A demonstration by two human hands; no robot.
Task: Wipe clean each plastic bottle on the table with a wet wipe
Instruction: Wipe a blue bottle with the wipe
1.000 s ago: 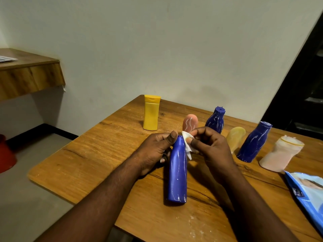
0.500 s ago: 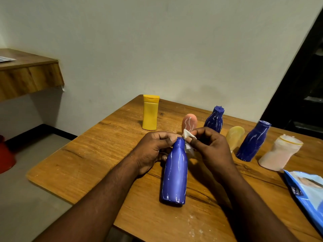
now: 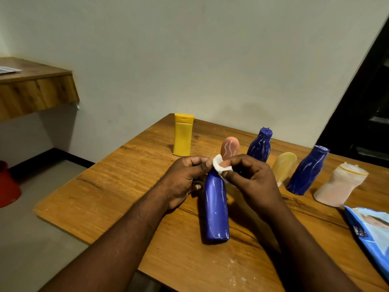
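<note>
A tall blue bottle point(image 3: 216, 209) stands on the wooden table point(image 3: 117, 186) between my hands. My left hand point(image 3: 183, 178) grips its neck, fingers curled round it. My right hand point(image 3: 252, 178) pinches a small white wet wipe point(image 3: 219, 167) against the bottle's top. Behind stand a yellow bottle point(image 3: 182, 137), a pink bottle point(image 3: 229, 149), two dark blue bottles point(image 3: 260, 146) point(image 3: 307, 170) streaked with white, a pale yellow bottle point(image 3: 284, 166) and a whitish bottle point(image 3: 341, 187).
A blue wet-wipe pack point(image 3: 372, 234) lies at the table's right edge. A wooden shelf point(image 3: 35, 89) juts from the wall at the left, with a red bucket point(image 3: 8, 186) on the floor below. White specks dot the table's near part.
The wipe has shifted up over the bottle's top, and both hands closed in around the neck. The bottle has tilted slightly.
</note>
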